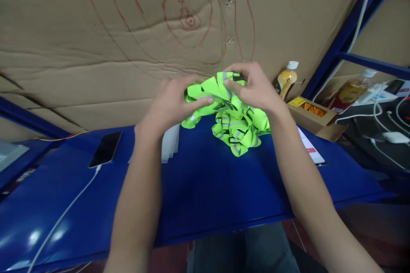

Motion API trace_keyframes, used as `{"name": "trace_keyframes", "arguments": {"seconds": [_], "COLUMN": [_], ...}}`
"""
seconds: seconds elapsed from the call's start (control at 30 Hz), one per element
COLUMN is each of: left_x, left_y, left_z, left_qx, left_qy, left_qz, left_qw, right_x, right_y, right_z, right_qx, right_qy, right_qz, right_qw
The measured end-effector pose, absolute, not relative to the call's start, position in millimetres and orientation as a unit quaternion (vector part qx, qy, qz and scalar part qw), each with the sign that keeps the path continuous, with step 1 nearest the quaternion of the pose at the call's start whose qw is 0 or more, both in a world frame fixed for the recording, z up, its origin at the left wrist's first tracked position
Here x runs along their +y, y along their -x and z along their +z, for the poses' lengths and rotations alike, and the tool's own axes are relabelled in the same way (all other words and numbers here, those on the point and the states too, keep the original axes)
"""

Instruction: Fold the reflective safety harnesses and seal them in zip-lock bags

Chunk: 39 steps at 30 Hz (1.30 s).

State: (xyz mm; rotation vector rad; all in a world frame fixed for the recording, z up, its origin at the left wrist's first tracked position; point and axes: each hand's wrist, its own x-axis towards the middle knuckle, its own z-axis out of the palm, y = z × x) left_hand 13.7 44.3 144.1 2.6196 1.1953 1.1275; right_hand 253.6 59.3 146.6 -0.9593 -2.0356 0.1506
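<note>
Left hand (173,104) and right hand (256,89), reaching over the table (205,196), each pinch the neon reflective strap bundle (238,130). Held strap runs crosswise between them; bulk lies just below the right fingers (235,86).

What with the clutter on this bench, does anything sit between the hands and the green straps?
Nothing visible does. The left hand and right hand grip the green straps above the blue bench; the phone, bottle and box lie off to the sides.

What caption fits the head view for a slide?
Left hand and right hand grip neon-green reflective straps at a blue table near a phone.
</note>
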Motion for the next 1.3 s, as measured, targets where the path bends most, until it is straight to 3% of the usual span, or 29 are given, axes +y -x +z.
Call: {"name": "trace_keyframes", "arguments": {"seconds": [0.23,0.33,0.47,0.57,0.83,0.97,1.13,1.2,1.3], "left_x": [30.7,32.1,38.6,37.9,39.1,40.7,35.0,33.8,32.7], "left_y": [0.3,-1.8,-6.2,-9.2,-15.2,-16.3,-15.7,-15.0,-12.9], "left_z": [155.8,153.4,145.0,144.6,137.2,135.8,140.6,142.3,145.4], "left_qx": [0.446,0.421,0.336,0.339,0.300,0.304,0.289,0.307,0.325], "left_qy": [-0.795,-0.794,-0.845,-0.850,-0.853,-0.877,-0.894,-0.885,-0.881], "left_qz": [0.403,0.438,0.410,0.400,0.413,0.370,0.320,0.328,0.342], "left_qw": [0.086,-0.013,0.068,0.054,-0.104,-0.035,0.124,0.121,0.028], "right_x": [49.1,42.6,40.0,38.5,49.0,53.1,47.0,45.6,42.8], "right_y": [-238.7,-238.5,-244.8,-252.9,-264.5,-269.0,-269.3,-268.3,-268.4], "right_z": [142.4,145.3,151.2,156.6,153.1,152.6,157.8,157.3,156.0], "right_qx": [-0.813,-0.816,-0.801,-0.816,-0.855,-0.869,-0.883,-0.877,-0.852], "right_qy": [0.325,0.293,0.294,0.300,0.273,0.295,0.308,0.331,0.404], "right_qz": [-0.017,0.015,0.069,0.116,0.289,0.206,0.071,0.034,-0.004], "right_qw": [0.482,0.499,0.516,0.480,0.332,0.340,0.347,0.345,0.333]}}
